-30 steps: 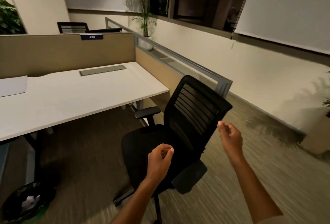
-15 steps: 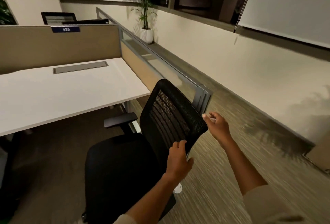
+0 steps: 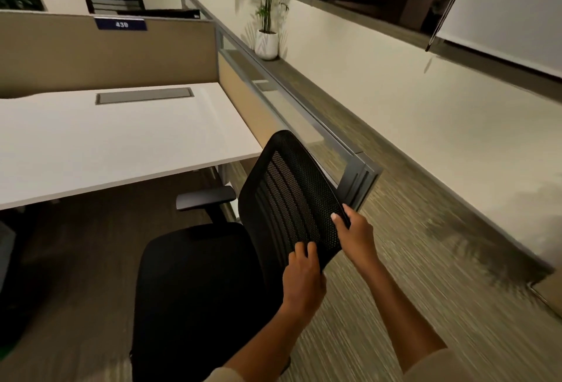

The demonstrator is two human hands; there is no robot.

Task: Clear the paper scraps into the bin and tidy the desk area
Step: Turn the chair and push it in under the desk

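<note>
A black mesh-back office chair (image 3: 292,199) stands in front of the white desk (image 3: 115,144), its seat facing the desk. My left hand (image 3: 304,275) grips the lower part of the backrest's top rim, fingers curled over the mesh. My right hand (image 3: 355,232) holds the same rim a little higher, thumb on the front of the mesh. No paper scraps and no bin show in this view.
A tan partition (image 3: 91,53) with a blue "439" tag backs the desk; a glass-topped divider (image 3: 349,156) runs along the right side. A potted plant (image 3: 267,41) stands by the wall. Carpeted aisle (image 3: 425,275) lies to the right. Another chair (image 3: 114,1) sits beyond the partition.
Both hands reached forward from mid-air and closed on the chair's backrest. The view swung right, so the bin and the sheet on the desk's left have left the frame.
</note>
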